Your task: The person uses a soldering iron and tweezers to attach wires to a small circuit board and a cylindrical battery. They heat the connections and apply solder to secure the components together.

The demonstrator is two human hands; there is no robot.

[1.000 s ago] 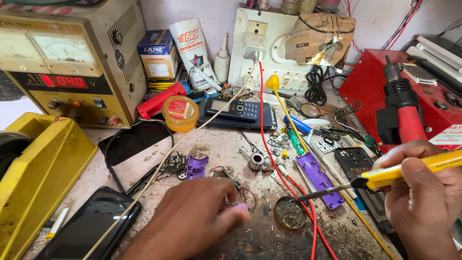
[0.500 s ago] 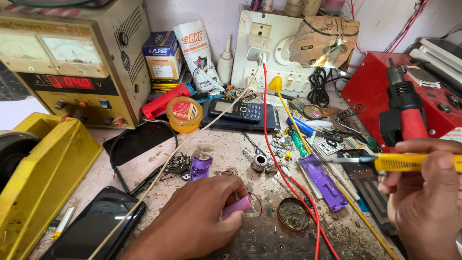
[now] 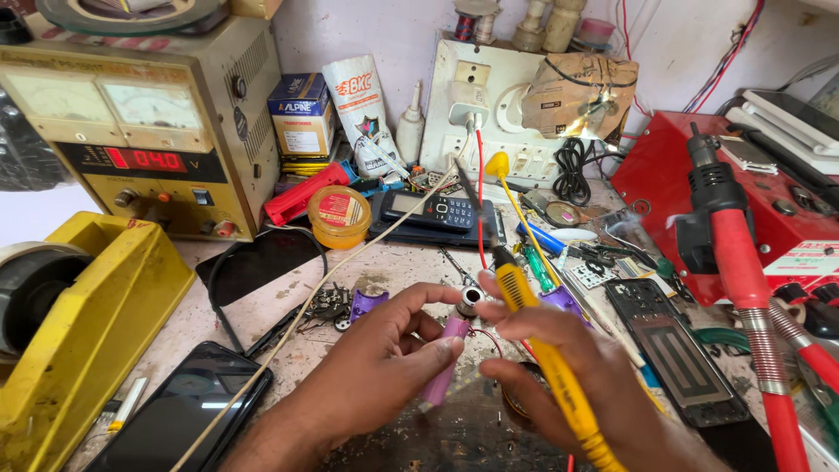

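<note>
From the head camera I look down on both hands meeting over the cluttered counter (image 3: pixel 262 350). My left hand (image 3: pixel 384 358) is closed around a small pink cylindrical cell (image 3: pixel 444 371), pinching it between thumb and fingers with its upper end tilted away from me, towards the far side; I judge it is held that way to keep that end exposed and steady. My right hand (image 3: pixel 568 367) is wrapped around the yellow handle of a soldering iron (image 3: pixel 524 306), gripped like a pen. The dark tip points up and away from the hand rather than down at the cell, so the hot part stands clear of my fingers. A thin red wire (image 3: pixel 482 336) curls just between the two hands, close to the cell's upper end.

Just beyond the left hand lie a small purple plastic piece (image 3: pixel 367 303) and some loose metal bits. Beyond both hands sits a keypad phone (image 3: pixel 433 214). To the left of the left hand a dark smartphone (image 3: pixel 188 411) lies flat, beside a yellow tape dispenser (image 3: pixel 79 323). To the right of the right hand stands a red hot-air handle (image 3: pixel 734 262).
</note>
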